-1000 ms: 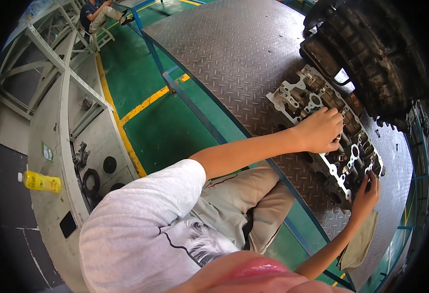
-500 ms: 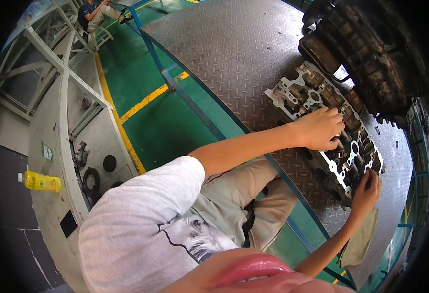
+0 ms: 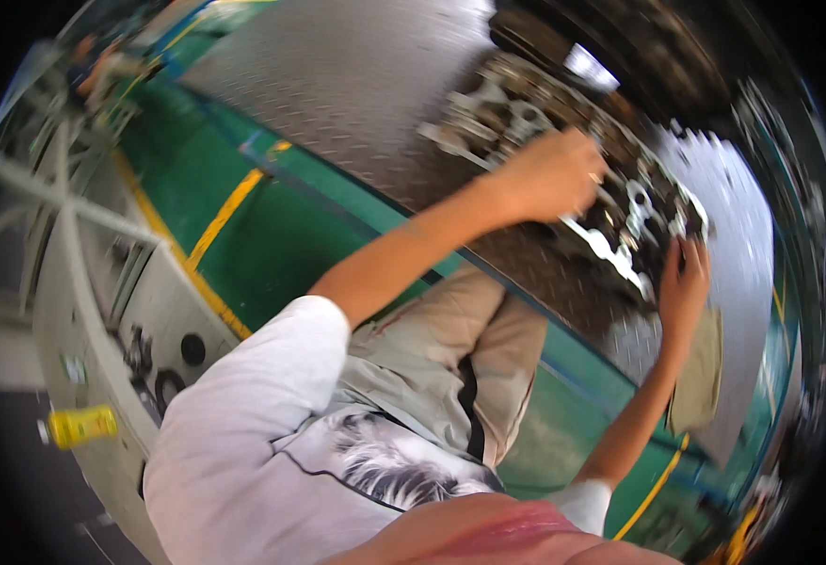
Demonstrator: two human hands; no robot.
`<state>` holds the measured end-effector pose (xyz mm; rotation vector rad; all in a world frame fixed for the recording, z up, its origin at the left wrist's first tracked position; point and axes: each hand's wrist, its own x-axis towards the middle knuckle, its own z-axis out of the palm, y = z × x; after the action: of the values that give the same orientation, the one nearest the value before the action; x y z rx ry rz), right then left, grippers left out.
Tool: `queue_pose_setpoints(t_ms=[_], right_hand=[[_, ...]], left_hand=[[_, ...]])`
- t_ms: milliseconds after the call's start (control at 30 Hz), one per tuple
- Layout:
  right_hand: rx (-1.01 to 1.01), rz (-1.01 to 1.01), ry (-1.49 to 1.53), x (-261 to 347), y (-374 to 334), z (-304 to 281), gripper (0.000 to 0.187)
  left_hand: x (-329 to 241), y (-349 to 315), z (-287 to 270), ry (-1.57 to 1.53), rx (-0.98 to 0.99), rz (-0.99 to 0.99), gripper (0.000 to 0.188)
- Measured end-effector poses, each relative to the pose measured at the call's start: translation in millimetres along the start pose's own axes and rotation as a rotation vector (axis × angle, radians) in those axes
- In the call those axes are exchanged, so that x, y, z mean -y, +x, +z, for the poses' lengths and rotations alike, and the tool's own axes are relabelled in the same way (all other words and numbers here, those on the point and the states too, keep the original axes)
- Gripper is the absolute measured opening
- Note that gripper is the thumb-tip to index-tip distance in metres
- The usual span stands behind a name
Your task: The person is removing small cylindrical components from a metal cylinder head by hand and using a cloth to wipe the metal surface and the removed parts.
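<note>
1 metal engine casting [image 3: 637, 205] lay on the tread-plate table [image 3: 337, 85]. The left hand [image 3: 554, 177] curled its grip over the middle; the right hand [image 3: 684, 273] set a slightly parted grip at the right end; held parts could not be discerned. Good handling probably required steady bracing and light pressure.

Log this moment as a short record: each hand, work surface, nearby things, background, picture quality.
Left hand: over the engine part, fingers curled; anything held is hidden
Right hand: fingertips at the engine part's right end; grip unclear
Surface: metal table, raised tread pattern
Nearby: large dark machine part beyond; cloth beside right forearm
Background: yellow bottle, far left; person, upper left
Picture: blurred
</note>
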<state>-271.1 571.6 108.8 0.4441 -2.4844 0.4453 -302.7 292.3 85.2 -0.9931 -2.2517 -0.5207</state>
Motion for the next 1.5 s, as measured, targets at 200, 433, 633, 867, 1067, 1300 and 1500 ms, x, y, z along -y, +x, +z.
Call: queue_pose_setpoints(t_ms=[200,433,633,867,1067,1300,1500], right_hand=[[-0.107,-0.103,0.094,-13.0,-5.8,9.1,0.015],[-0.105,-0.031,0.036,2.4,0.4,-0.2,0.014],[-0.103,-0.003,0.009,4.1,-3.2,-4.3,0.013],[-0.126,0.008,-0.012,1.7,-1.3,0.1,0.014],[-0.082,-0.153,0.062,0.7,4.3,-5.6,0.014],[0.115,-0.168,-0.004,0.0,-1.4,-4.5,0.019],[0.232,-0.177,-0.398,3.2,10.6,18.7,0.047]], left_hand=[[2.4,-4.9,0.7,-0.140,0.062,-0.085,0.038],[-10.1,4.3,-10.2,-0.178,0.124,-0.211,0.038],[-10.1,2.8,-9.1,-0.172,0.128,-0.203,0.041],[-8.3,11.0,-10.7,-0.171,0.086,-0.105,0.041],[-21.9,37.1,-2.0,-0.240,0.064,0.023,0.018],[-30.7,44.3,17.1,0.063,0.129,0.050,0.024],[-11.3,48.9,26.4,0.019,0.198,0.048,0.019]])
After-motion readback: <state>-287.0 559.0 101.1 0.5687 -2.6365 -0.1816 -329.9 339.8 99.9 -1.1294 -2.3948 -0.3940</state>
